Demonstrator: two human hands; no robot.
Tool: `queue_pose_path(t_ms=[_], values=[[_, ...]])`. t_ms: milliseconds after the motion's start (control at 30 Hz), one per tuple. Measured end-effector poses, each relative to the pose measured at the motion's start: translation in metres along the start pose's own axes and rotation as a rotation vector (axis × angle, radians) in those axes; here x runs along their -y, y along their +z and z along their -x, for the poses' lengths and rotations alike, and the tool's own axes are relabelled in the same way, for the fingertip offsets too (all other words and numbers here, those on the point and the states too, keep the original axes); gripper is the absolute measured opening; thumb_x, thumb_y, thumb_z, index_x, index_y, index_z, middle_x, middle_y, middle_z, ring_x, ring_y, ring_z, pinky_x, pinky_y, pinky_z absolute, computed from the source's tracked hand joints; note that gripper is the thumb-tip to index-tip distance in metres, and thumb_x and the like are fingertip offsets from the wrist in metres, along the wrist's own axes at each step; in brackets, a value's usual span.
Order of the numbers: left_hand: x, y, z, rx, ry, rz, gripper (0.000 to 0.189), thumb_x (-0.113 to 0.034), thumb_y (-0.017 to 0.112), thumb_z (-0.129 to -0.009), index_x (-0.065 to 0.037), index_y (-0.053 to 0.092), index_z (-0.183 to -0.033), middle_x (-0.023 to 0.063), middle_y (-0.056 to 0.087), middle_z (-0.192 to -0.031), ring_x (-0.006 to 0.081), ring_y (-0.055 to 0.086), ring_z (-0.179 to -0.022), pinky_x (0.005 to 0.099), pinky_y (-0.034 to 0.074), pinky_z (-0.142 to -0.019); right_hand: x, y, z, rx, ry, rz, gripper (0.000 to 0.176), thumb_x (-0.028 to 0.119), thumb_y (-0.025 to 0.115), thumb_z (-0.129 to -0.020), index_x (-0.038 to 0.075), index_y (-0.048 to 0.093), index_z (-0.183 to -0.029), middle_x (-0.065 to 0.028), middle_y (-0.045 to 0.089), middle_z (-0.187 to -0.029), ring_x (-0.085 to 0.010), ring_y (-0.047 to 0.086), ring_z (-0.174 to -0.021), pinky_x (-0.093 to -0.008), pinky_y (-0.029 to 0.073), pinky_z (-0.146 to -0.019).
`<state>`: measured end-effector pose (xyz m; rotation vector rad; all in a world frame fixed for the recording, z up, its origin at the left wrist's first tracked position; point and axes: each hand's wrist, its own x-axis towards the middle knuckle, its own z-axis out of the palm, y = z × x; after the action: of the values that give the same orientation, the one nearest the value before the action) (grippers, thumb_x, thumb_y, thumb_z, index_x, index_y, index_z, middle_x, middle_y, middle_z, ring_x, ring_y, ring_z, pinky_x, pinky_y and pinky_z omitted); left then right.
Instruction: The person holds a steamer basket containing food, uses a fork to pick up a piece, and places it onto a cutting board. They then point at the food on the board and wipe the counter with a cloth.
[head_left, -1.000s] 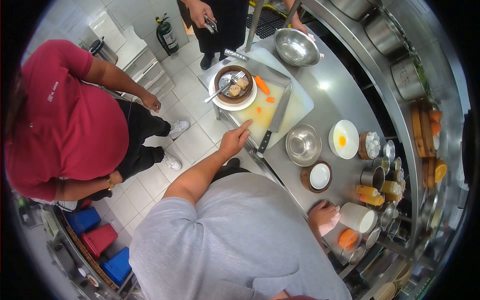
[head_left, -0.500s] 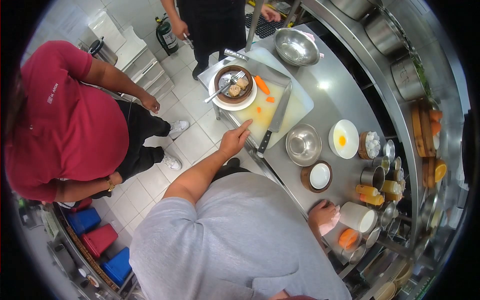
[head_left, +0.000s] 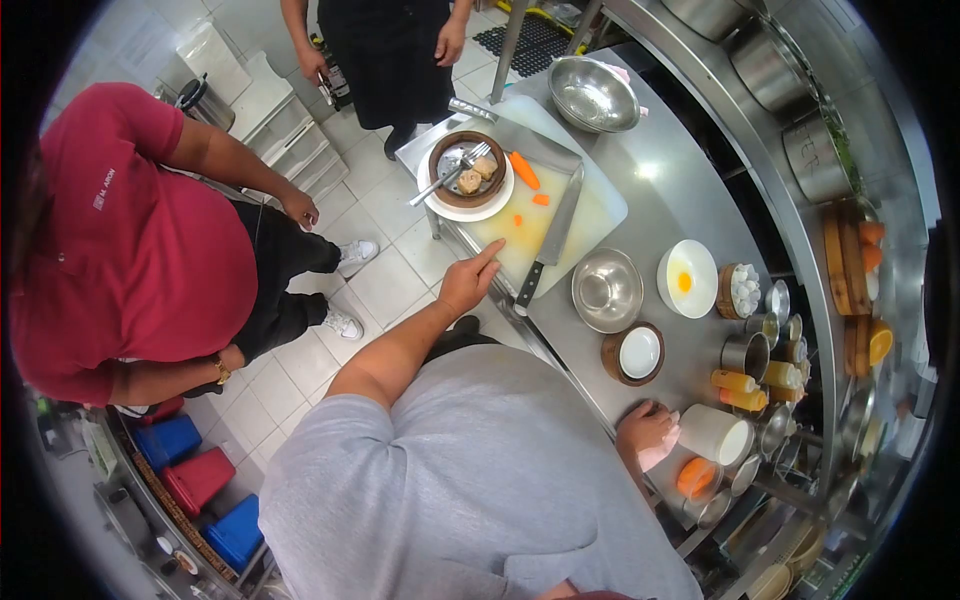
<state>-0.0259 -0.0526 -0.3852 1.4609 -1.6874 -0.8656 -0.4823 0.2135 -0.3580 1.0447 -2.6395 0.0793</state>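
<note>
My left hand [head_left: 470, 284] rests at the near edge of the cutting board [head_left: 600, 215], index finger stretched out and touching or just over it. On the board lie a kitchen knife [head_left: 561, 225], a wide-bladed cleaver [head_left: 535, 145] and carrot pieces [head_left: 523, 172]. Left of them, a round steamer basket [head_left: 440, 160] on a white plate [head_left: 470, 213] holds dumplings [head_left: 470, 181] and a fork [head_left: 435, 186]. My right hand [head_left: 647, 432] is on the counter, fingers curled over a pinkish cloth [head_left: 660, 452], beside a white cylindrical container [head_left: 710, 432].
The steel counter [head_left: 650, 195] also carries metal bowls [head_left: 607, 290], a white bowl with an egg yolk [head_left: 687, 278], eggshells [head_left: 745, 290], a small white bowl in a steamer [head_left: 640, 354] and sauce bottles [head_left: 740, 390]. People in a red shirt [head_left: 150, 240] and black apron [head_left: 385, 55] stand nearby.
The person in the black apron has shifted left, and that person's arms have moved with the body. Both my hands and the things on the counter stay where they were.
</note>
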Motion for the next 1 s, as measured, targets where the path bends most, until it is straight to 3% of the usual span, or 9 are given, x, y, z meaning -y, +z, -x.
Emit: queue_pose_path(t_ms=[300,667,1000], values=[[-0.0018,-0.0009,0.0004,-0.007,0.007,0.014,0.052,-0.029,0.07,-0.107,-0.032,0.059,-0.158,0.0178,0.079,-0.098,0.0415,0.077,-0.088,0.0478,0.062,-0.078,-0.0046,0.0041,-0.0013,0.075,0.019,0.02,0.05,0.049,0.059,-0.103,0.01,0.065,-0.133,-0.0169,0.064,-0.143,-0.0405,0.057,-0.135,-0.0621,0.046,-0.099],[-0.0027,-0.0017,-0.0001,-0.02,0.027,0.007,0.051,-0.031,0.068,-0.108,-0.031,0.059,-0.158,0.0199,0.077,-0.091,0.0421,0.076,-0.084,0.0496,0.06,-0.076,0.0015,-0.0008,0.0001,0.012,0.01,0.006,0.047,0.05,0.06,-0.103,0.011,0.067,-0.127,-0.0131,0.066,-0.125,-0.0379,0.062,-0.123,-0.0586,0.047,-0.093],[-0.0014,-0.0009,-0.0007,-0.022,0.039,0.009,0.05,-0.03,0.068,-0.108,-0.03,0.06,-0.157,0.0202,0.076,-0.089,0.0425,0.075,-0.082,0.0498,0.059,-0.075,0.0042,-0.0039,0.0005,0.0,0.029,0.004,0.048,0.05,0.061,-0.102,0.011,0.066,-0.13,-0.0156,0.066,-0.131,-0.0398,0.061,-0.125,-0.0595,0.047,-0.095]])
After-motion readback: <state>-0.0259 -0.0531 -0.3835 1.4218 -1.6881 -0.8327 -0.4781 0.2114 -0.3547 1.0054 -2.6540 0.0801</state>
